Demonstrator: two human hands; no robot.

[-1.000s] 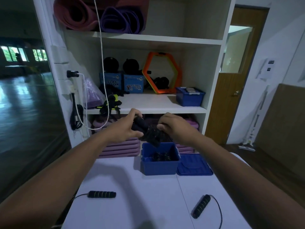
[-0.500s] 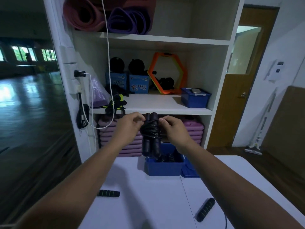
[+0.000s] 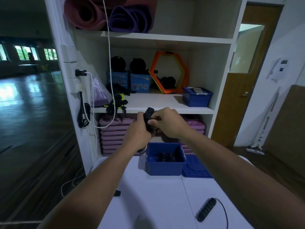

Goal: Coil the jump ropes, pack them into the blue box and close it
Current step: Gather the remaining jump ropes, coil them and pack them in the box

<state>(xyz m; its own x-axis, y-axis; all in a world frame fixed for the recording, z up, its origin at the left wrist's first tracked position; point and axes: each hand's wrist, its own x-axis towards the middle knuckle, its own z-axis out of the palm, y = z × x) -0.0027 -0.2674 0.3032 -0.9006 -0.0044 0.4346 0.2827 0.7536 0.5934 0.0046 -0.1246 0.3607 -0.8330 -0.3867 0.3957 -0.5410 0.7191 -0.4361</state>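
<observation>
Both hands hold a coiled black jump rope (image 3: 149, 119) in the air above the open blue box (image 3: 165, 166). My left hand (image 3: 137, 131) grips its handles from the left. My right hand (image 3: 166, 123) pinches the cord wound around them. The blue box stands at the far side of the white table (image 3: 156, 199) and has black coiled rope (image 3: 165, 157) inside. Its blue lid (image 3: 195, 167) lies flat just right of it. Another rope lies on the table: one black handle (image 3: 206, 209) at the near right with cord trailing, the other handle (image 3: 117, 193) mostly hidden by my left forearm.
A white shelf unit (image 3: 153, 109) stands right behind the table, holding rolled mats, an orange hexagon frame (image 3: 168, 72), blue cartons and another blue bin (image 3: 197, 99). Purple mats are stacked on its bottom level. A wooden door (image 3: 244, 90) is at the right.
The coiled rope went from tilted low over the box to upright and higher. My right hand now pinches the cord around the handles. The view shifted left and down a little.
</observation>
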